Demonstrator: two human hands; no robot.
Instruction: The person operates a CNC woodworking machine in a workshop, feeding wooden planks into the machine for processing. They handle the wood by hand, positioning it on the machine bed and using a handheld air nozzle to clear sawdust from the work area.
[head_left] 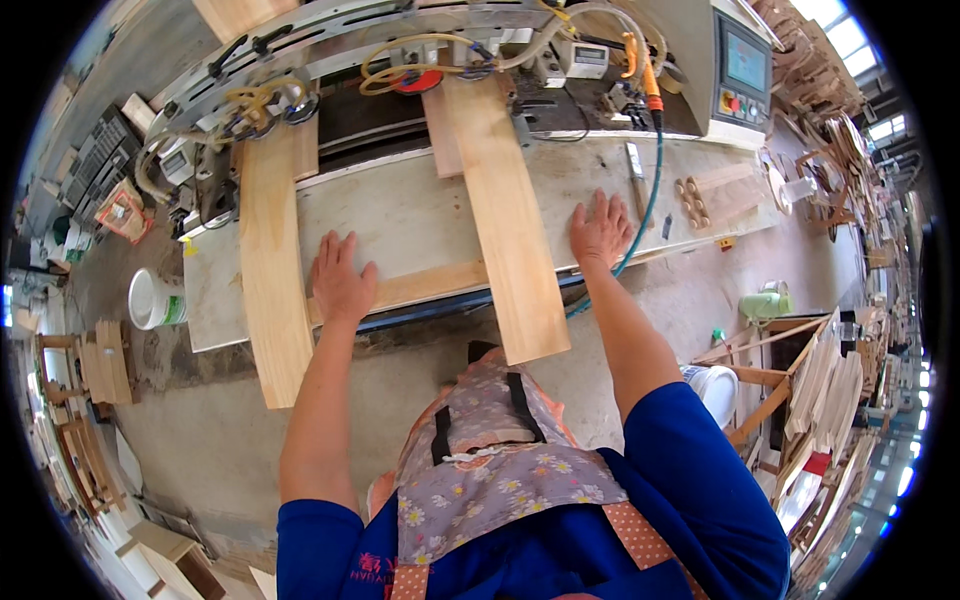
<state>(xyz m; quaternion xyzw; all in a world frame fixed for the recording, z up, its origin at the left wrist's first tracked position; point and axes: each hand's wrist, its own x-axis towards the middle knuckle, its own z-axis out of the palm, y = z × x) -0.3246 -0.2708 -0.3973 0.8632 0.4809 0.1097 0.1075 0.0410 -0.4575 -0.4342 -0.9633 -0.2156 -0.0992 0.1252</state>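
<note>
Two long pale wooden boards lie across the light worktable (400, 225), their near ends jutting past its front edge. My left hand (341, 277) rests flat with fingers spread, just right of the left board (270, 250). To the right of the other board (510, 230), my right hand (601, 232) lies on the tabletop, fingers stretched out and nothing in them. The far ends of both boards reach under the machine's clamp heads (455, 62). Between the boards a flat wooden strip (425, 284) runs along the table's front edge.
A control panel (742, 75) with a screen stands at the back right. From an orange air gun (652, 88), a teal hose (655, 180) curves down past my right hand. Several round-ended wood pieces (722, 192) lie farther right. White buckets (157, 300) stand on the floor.
</note>
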